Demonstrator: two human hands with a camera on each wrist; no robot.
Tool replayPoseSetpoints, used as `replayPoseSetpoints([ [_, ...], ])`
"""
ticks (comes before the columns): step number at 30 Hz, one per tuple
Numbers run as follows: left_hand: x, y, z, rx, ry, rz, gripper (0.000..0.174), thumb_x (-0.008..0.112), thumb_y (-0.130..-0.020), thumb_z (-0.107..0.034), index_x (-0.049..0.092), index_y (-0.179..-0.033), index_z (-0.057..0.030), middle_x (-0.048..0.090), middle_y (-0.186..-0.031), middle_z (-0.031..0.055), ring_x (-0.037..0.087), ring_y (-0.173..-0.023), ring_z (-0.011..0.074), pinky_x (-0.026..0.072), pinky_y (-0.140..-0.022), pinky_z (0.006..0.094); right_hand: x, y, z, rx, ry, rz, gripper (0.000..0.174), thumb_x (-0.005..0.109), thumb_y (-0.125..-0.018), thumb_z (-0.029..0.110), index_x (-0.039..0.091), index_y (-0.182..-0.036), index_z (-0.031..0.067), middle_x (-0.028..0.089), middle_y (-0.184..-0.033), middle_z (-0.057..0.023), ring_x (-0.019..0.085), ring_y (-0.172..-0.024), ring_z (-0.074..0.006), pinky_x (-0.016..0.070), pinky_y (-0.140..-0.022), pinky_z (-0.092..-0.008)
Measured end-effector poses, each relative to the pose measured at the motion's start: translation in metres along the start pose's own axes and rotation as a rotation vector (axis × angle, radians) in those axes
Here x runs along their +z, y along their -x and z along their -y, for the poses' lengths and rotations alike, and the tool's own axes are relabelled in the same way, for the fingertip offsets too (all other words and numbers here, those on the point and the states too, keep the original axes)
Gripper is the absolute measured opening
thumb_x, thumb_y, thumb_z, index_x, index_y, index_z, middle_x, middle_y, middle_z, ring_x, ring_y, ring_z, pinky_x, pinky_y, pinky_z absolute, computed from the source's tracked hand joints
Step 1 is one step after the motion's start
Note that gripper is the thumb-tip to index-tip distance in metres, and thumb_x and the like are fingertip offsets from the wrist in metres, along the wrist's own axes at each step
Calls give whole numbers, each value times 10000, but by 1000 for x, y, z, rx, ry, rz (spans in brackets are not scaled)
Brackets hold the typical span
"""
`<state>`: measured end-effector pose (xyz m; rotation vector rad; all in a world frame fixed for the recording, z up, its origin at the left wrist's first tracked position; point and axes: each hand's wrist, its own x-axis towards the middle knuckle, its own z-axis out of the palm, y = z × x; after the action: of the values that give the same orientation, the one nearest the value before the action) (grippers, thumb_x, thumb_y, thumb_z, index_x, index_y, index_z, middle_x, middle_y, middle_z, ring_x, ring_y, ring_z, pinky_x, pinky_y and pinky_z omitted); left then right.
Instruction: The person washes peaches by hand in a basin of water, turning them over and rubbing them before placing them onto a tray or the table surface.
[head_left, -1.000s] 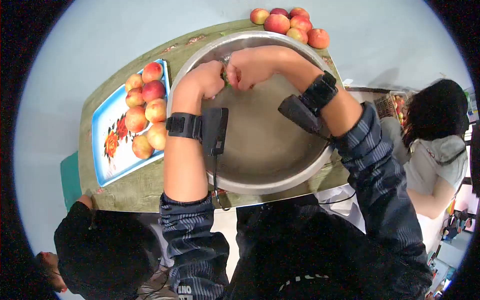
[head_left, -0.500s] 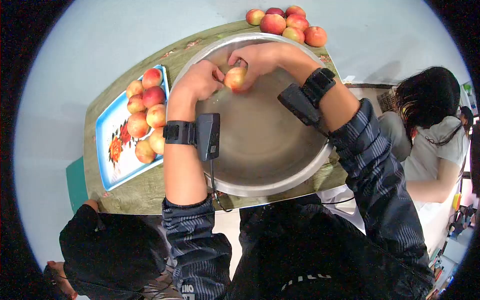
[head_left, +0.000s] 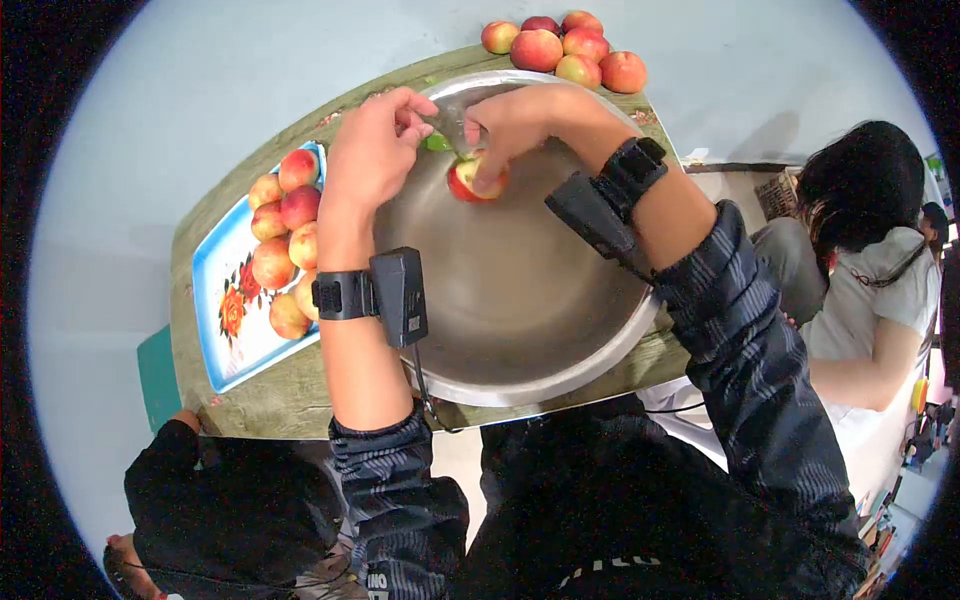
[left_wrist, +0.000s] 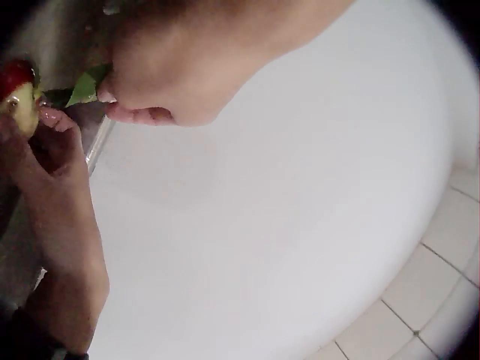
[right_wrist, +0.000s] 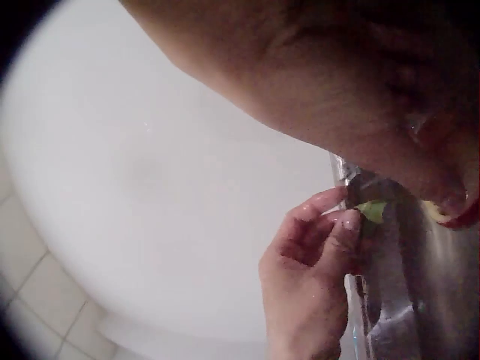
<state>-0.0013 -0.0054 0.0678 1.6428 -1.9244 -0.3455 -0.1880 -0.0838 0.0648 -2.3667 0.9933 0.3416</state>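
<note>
My left hand [head_left: 370, 155] is raised over the left rim of a large metal basin [head_left: 500, 394], pinching a green leaf [left_wrist: 85, 88] between thumb and fingers. The leaf also shows at the fingertips in the right wrist view. To its right, my right hand [head_left: 520, 118] grips a wet red and yellow peach [head_left: 464, 186] inside the basin, near its far side. Part of the peach is hidden behind the fingers. In the left wrist view the peach [left_wrist: 26, 112] turns its yellow side towards the leaf.
Left of the basin lies a blue-rimmed flowered tray [head_left: 235, 355] with several peaches [head_left: 272, 264]. More peaches [head_left: 585, 55] are piled at the table's far right corner. One person [head_left: 240, 510] is at the lower left, another [head_left: 860, 290] at the right.
My left hand has moved away from the peach, up and left, with the leaf in its fingers. My right hand has kept the peach and lowered it slightly.
</note>
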Motion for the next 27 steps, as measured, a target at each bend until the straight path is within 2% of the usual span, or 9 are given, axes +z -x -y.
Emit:
replayPoseSetpoints([
  [6, 7, -7, 4, 131, 66, -89, 141, 639, -856, -56, 684, -987, -29, 697, -831, 106, 670, -776, 231, 523, -728, 350, 4, -18, -3, -264, -79, -163, 478, 799, -702, 410, 678, -1012, 66, 657, -885, -66, 630, -836, -205, 485, -703, -352],
  [9, 9, -7, 3, 92, 83, -74, 132, 646, -859, -65, 683, -980, -28, 702, -839, 104, 671, -785, 226, 527, -742, 345, 5, -32, -12, -361, -175, -232, 424, 792, -662, 380, 735, -960, 84, 717, -831, -104, 674, -784, -249, 528, -718, -394],
  [12, 12, -8, 5, 35, 108, -34, 105, 654, -881, -47, 671, -977, -9, 691, -853, 47, 621, -775, 134, 509, -754, 285, 8, -27, -9, -386, -161, -202, 318, 787, -733, 274, 738, -1000, 108, 634, -768, -26, 613, -742, -178, 482, -680, -335],
  [18, 13, -7, 11, 60, 84, -32, 124, 660, -895, -102, 669, -992, -26, 678, -834, 36, 616, -749, 119, 513, -700, 280, 5, -24, -3, -225, -176, -158, 230, 778, -736, 194, 746, -934, 80, 667, -747, -37, 625, -693, -169, 489, -630, -333],
  [19, 10, -6, 7, -49, 82, 30, 155, 621, -926, -145, 665, -1014, -25, 671, -825, 38, 613, -717, 121, 517, -649, 286, 7, -31, -10, -312, -182, -212, 201, 770, -752, 191, 740, -894, 51, 678, -743, -47, 620, -653, -166, 486, -601, -337],
  [22, 11, -4, 21, -280, 179, 216, 255, 619, -887, -221, 685, -948, 18, 656, -732, 97, 636, -672, 173, 514, -645, 328, 2, -30, -15, -223, -113, -195, 211, 762, -768, 202, 727, -872, 21, 689, -767, -63, 622, -627, -164, 490, -591, -331],
  [23, 12, 1, 26, -248, 132, 303, 354, 610, -893, -317, 691, -936, 25, 651, -704, 93, 615, -629, 169, 505, -615, 334, 2, -26, -14, -233, -176, -187, 213, 741, -790, 183, 707, -871, -12, 683, -745, -88, 637, -639, -161, 533, -606, -322],
  [26, 13, 2, 1, -299, 7, 674, 408, 655, -875, -376, 693, -963, 20, 679, -781, 101, 611, -653, 155, 501, -613, 342, 2, -28, -15, -162, -181, -191, 198, 717, -808, 150, 688, -877, -33, 676, -730, -103, 664, -669, -172, 580, -629, -324],
  [27, 24, 3, 7, -301, 0, 638, 493, 715, -819, -452, 694, -1005, 4, 702, -871, 108, 614, -711, 165, 508, -665, 351, 2, -29, -16, -157, -175, -202, 198, 712, -812, 143, 682, -881, -41, 675, -729, -108, 670, -673, -177, 587, -632, -327],
])
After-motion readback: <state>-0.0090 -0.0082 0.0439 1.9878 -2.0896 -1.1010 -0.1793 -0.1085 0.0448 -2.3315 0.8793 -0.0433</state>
